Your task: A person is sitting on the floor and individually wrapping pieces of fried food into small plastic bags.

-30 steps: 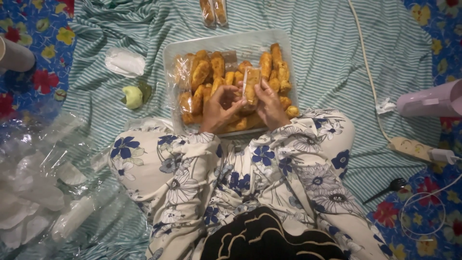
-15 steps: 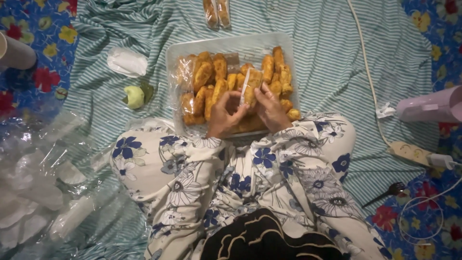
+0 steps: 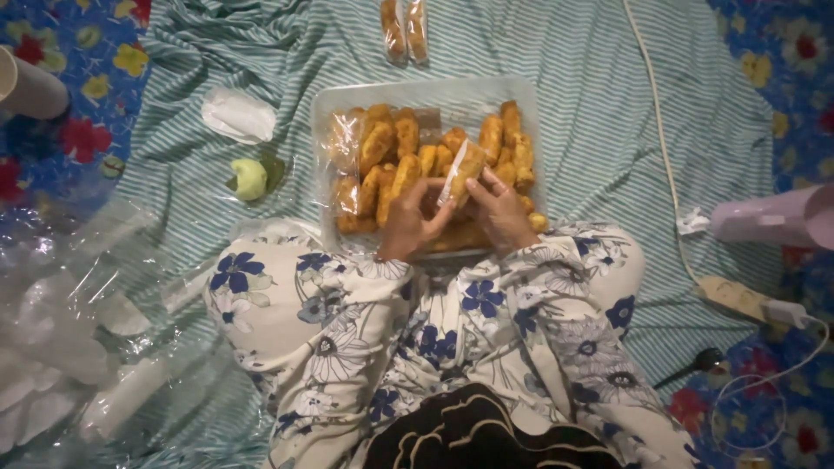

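Covering most of the floor, a green striped cloth lies over a blue flowered mat. Person sits cross-legged on it in flowered clothes, knees wide. Heap of clear plastic wrap at far left, by the left knee. Clear plastic tray sits right in front of the knees, packed with golden fried rolls, some already in clear wrap. Pink appliance at right edge, white cord running up past the tray, power strip just below it. Two wrapped rolls lie apart above the tray. White pad and small green ball left of the tray. Dark spoon near the right knee.

Both hands over the tray's near side. Left hand curled, fingertips pinching the lower end of one roll in a wrapper. Right hand closed on the same roll from the right side, holding it tilted just above the pile.
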